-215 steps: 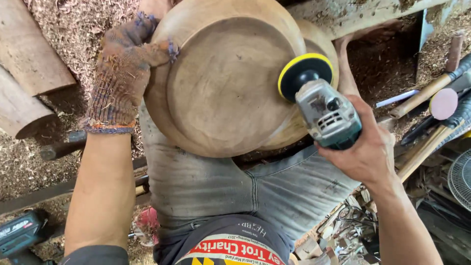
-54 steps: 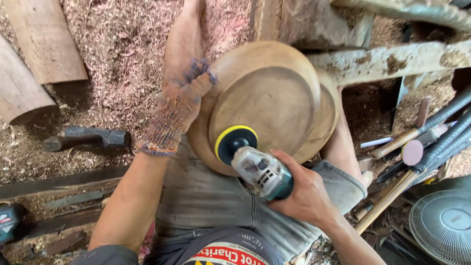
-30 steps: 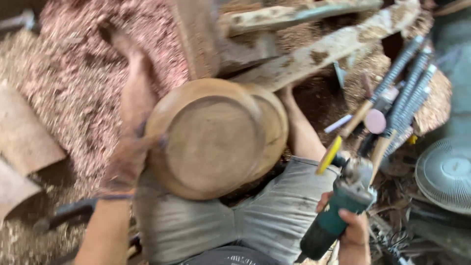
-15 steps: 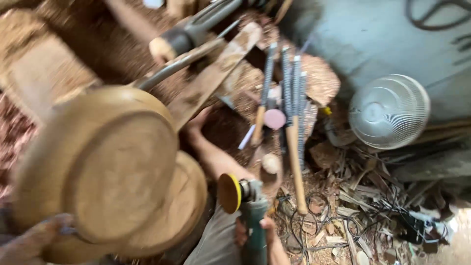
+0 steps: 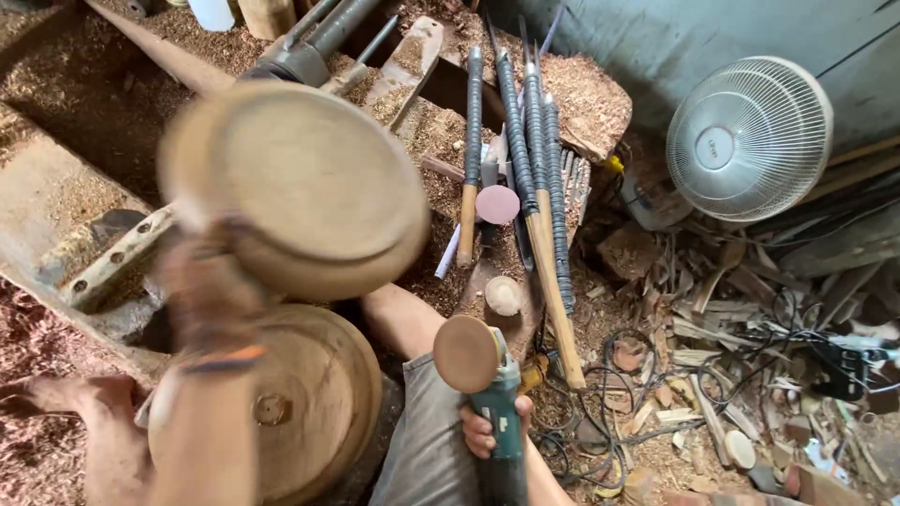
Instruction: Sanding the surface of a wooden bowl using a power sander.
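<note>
A wooden bowl (image 5: 305,183), blurred, is held raised at the left by the gloved left hand (image 5: 211,290), fingers closed on its near rim. A second bowl (image 5: 309,403) lies below on the lap. A sander (image 5: 487,394) is gripped by the right hand (image 5: 492,431), disc facing up. Long tools (image 5: 534,169) lie beyond, with a fan (image 5: 750,141) at far right.

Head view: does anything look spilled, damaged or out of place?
Tangled black cables lie among wood scraps, and sawdust covers the floor. The wooden bowl in the left hand is motion-blurred. No visible damage.
</note>
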